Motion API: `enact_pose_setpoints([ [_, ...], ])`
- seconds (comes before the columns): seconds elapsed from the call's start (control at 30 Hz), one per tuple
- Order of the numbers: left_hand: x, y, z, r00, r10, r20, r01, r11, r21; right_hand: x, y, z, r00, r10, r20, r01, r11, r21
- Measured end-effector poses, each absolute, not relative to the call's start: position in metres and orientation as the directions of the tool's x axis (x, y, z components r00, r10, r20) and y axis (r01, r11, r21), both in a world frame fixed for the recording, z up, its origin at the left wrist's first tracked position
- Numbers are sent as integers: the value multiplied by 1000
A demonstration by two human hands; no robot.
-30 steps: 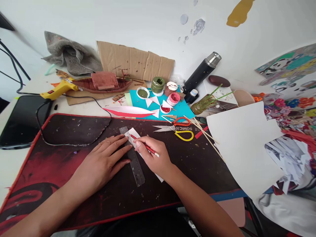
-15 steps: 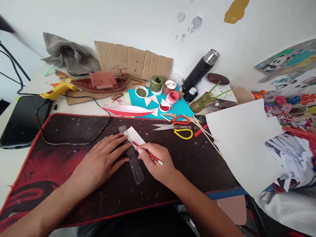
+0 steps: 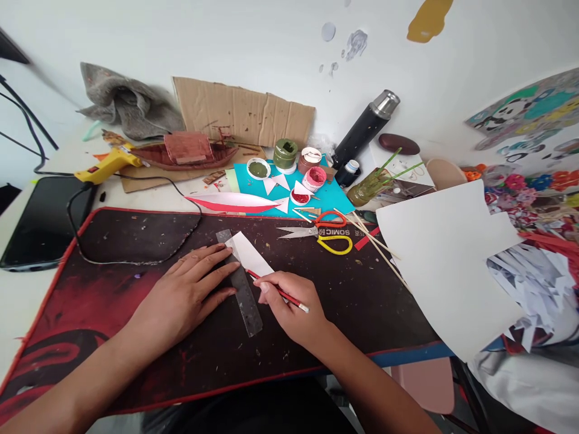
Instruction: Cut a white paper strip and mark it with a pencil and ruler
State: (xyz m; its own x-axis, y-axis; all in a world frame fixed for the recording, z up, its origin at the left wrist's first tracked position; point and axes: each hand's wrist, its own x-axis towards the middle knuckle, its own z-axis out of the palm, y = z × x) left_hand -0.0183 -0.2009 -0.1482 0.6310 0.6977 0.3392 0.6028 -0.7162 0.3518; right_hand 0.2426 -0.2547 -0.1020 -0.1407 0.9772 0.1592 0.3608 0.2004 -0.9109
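Note:
My left hand (image 3: pixel 187 294) lies flat with its fingers spread, pressing a clear ruler (image 3: pixel 244 295) onto a strip of white paper (image 3: pixel 251 253) on the dark desk mat (image 3: pixel 136 241). My right hand (image 3: pixel 292 304) pinches a red pencil (image 3: pixel 277 291) whose tip touches the paper along the ruler's right edge. The lower part of the paper is hidden under my right hand.
Scissors (image 3: pixel 323 232) with orange and yellow handles and thin wooden sticks (image 3: pixel 375 247) lie beyond my right hand. Paint pots (image 3: pixel 314 178) sit on a teal sheet, a black flask (image 3: pixel 366 129) behind them. A yellow glue gun (image 3: pixel 106 166), a model boat (image 3: pixel 187 154) and a large white sheet (image 3: pixel 447 265) surround the mat.
My right hand has drawn the pencil toward me along the ruler's edge, uncovering more of the white strip. My left hand and the ruler have stayed in place.

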Motion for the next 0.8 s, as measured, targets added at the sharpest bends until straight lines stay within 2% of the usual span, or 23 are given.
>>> enact_pose_setpoints([
  [0.23,-18,-203,-148,618,705,347,607,-709,359,260,-262,-109,-69,976,206,336,217,-917],
  [0.57,-18,-210,-139,577,728,370,683,-679,269,267,-267,-117,-137,965,224,336,258,-906],
  [0.8,-14,-205,-137,601,695,395,668,-708,230,267,-265,-117,-158,948,275,334,314,-889],
])
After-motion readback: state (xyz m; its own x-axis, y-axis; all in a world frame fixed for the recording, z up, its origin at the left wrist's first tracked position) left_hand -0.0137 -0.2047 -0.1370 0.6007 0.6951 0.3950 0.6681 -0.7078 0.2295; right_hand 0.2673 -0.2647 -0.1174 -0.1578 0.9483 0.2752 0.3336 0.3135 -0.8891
